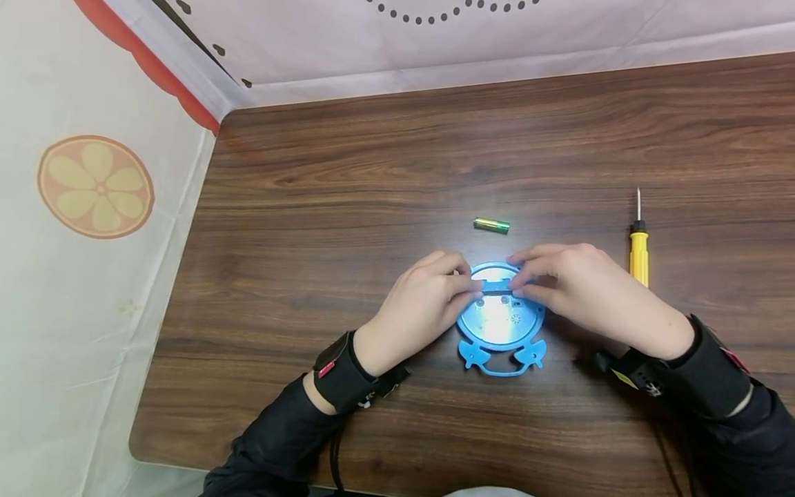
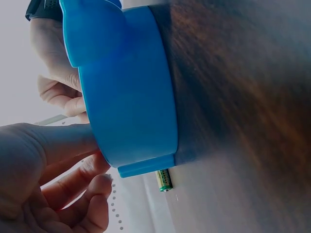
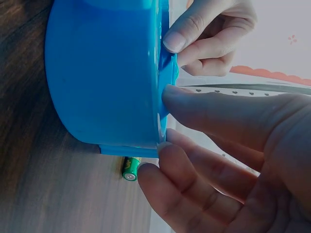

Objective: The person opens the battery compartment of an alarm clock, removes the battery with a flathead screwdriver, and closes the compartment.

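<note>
I see the blue clock [image 1: 500, 324] lying face-down on the table [image 1: 373, 172], between both hands; left hand [image 1: 422, 304] and right hand [image 1: 584, 290] pinch its small cover strip [image 1: 497, 290]; battery [image 1: 491, 224] just beyond.

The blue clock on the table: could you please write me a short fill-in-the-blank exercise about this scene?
1. Both hands rest on the blue clock, which lies on the ____ table.
2. Beyond the clock lies a green ____.
3. The screwdriver has a ____ handle.

Missing words: wooden; battery; yellow
</note>
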